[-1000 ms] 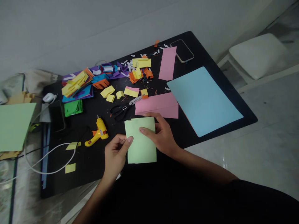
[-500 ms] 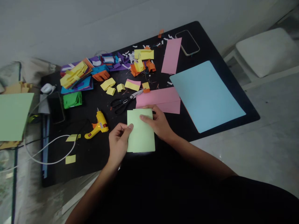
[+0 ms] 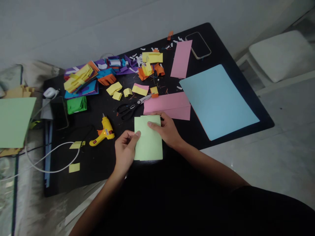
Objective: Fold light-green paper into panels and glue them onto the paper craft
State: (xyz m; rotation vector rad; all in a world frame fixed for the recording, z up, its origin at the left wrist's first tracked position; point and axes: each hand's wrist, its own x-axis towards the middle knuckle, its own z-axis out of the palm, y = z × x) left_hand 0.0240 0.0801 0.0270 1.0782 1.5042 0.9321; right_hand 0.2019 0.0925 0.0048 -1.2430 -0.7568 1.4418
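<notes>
Pale green paper (image 3: pixel 149 144), in two overlapping layers slightly offset, is held upright between my hands at the table's near edge. My left hand (image 3: pixel 126 147) pinches its left edge, thumb on the front face. At the upper right, my right hand (image 3: pixel 167 130) grips it with the thumb on the front and the fingers behind, partly hidden. Just beyond the paper lie pink paper strips (image 3: pixel 167 102) and black-handled scissors (image 3: pixel 133 106). A yellow glue gun (image 3: pixel 104 131) rests to the left of my left hand.
A large light blue sheet (image 3: pixel 219 101) and a phone (image 3: pixel 198 46) lie on the right of the black table (image 3: pixel 98 170). Folded paper pieces (image 3: pixel 81 78) and scraps line the back. A white cable (image 3: pixel 52 171) loops at the left. A white stool (image 3: pixel 282 55) stands at right.
Both hands keep the same hold on the green paper. Its two layers shift very slightly, the right edge drawing a little to the left.
</notes>
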